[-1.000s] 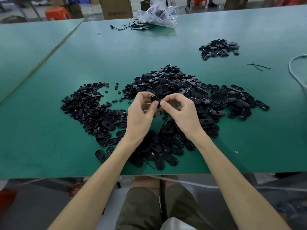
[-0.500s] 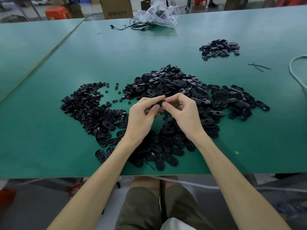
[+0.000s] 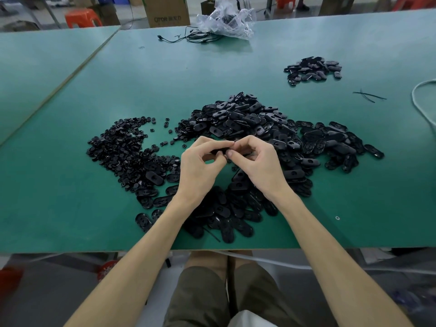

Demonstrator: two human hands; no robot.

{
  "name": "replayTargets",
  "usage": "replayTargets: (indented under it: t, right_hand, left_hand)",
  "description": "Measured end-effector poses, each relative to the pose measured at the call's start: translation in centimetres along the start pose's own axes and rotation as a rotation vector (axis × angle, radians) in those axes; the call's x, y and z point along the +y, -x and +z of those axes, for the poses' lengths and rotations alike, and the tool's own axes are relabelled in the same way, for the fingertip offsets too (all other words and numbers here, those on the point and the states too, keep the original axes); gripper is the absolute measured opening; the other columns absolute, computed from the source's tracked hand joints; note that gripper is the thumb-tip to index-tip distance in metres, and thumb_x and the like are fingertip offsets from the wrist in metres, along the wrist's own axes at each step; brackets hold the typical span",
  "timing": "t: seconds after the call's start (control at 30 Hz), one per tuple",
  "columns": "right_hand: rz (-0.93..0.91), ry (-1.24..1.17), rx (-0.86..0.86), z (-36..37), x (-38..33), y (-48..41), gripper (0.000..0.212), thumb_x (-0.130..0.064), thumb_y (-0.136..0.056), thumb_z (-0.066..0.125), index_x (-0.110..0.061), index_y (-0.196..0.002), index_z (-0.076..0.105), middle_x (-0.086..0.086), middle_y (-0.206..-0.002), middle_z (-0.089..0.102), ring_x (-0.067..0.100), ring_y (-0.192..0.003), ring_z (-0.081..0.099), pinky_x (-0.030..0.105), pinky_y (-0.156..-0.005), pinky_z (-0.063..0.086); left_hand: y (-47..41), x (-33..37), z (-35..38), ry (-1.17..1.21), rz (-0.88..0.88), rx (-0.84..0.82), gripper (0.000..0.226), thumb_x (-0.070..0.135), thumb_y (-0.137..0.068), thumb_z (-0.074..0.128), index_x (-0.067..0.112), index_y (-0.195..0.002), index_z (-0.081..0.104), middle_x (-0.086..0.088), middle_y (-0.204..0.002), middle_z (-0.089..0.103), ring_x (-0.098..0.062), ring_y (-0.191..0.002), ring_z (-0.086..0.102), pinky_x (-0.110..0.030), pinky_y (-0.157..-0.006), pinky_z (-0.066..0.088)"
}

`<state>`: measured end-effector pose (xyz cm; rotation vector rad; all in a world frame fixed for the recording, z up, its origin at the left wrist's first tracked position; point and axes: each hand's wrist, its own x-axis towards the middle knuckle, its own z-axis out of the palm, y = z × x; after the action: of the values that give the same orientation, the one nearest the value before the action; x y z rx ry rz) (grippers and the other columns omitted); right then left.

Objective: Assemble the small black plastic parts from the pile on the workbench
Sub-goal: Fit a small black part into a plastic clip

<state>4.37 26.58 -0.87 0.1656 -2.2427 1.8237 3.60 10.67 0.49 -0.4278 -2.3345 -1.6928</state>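
Black part point(image 3: 216, 152) in fingers' pinch between left hand point(image 3: 200, 167) and right hand point(image 3: 260, 166), over pile point(image 3: 247, 119)

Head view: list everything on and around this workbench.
workbench: one, green, across view
oval parts pile: many, black, centre
round parts pile: many, black, left of ovals
smaller oval pile: one, black, far right
thin strips: two, black, right
plastic bag: one, clear, far edge
cable: one, black, beside bag
cord: one, white, right edge
cardboard box: one, brown, behind bench
stool: one, orange, behind left
held part: one, black, between both grips
left grip: one, pinching held part
right grip: one, pinching held part
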Motion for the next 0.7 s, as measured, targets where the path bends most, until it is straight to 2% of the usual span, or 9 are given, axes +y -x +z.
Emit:
replayTargets:
  t: [0.13,0.27,0.47,0.6,0.7]
  right_hand:
    - [0.004,-0.01,0.018,-0.01,0.13,-0.03,0.011,-0.013,-0.092,0.079,-0.022,-0.09,0.073,-0.007,-0.084,0.077,0.011,-0.08,0.071,0.035,-0.078,0.058]
    - [0.008,-0.036,0.043,-0.18,0.11,-0.02,0.005,-0.018,-0.095,0.076,-0.023,-0.095,0.073,-0.01,-0.083,0.076,0.006,-0.079,0.071,0.031,-0.072,0.056]
    - [0.022,-0.026,0.041,-0.17,0.17,0.02,0.008,-0.018,-0.096,0.076,-0.025,-0.094,0.072,-0.013,-0.081,0.076,0.003,-0.077,0.07,0.03,-0.072,0.056]
    - [0.021,-0.018,0.043,-0.07,0.05,0.03,0.012,-0.017,-0.094,0.078,-0.026,-0.091,0.071,-0.013,-0.081,0.076,0.001,-0.077,0.069,0.023,-0.073,0.054]
    - [0.029,-0.011,0.049,-0.12,-0.07,-0.05,0.013,-0.016,-0.094,0.078,-0.026,-0.091,0.071,-0.014,-0.08,0.075,0.0,-0.077,0.068,0.027,-0.075,0.055]
  left_hand:
    - [-0.03,-0.07,-0.06,0.023,-0.022,-0.012,0.031,-0.004,-0.093,0.067,0.017,-0.112,0.08,0.001,-0.104,0.073,-0.017,-0.095,0.072,-0.042,-0.087,0.061]
    - [-0.05,-0.08,-0.15,0.116,-0.065,-0.016,0.027,-0.002,-0.094,0.071,0.011,-0.116,0.078,0.001,-0.103,0.079,-0.016,-0.093,0.076,-0.035,-0.09,0.061]
    - [0.03,-0.15,-0.09,0.103,-0.046,-0.024,0.026,-0.003,-0.095,0.069,0.009,-0.117,0.077,-0.003,-0.103,0.078,-0.015,-0.091,0.076,-0.027,-0.087,0.06]
    - [0.07,-0.26,0.01,0.055,-0.029,-0.009,0.026,-0.003,-0.095,0.069,0.012,-0.113,0.079,-0.004,-0.104,0.076,-0.019,-0.095,0.074,-0.04,-0.09,0.061]
    - [-0.01,-0.11,0.16,0.021,-0.019,-0.009,0.025,-0.002,-0.095,0.069,0.012,-0.112,0.079,0.0,-0.105,0.076,-0.017,-0.099,0.073,-0.041,-0.092,0.06]
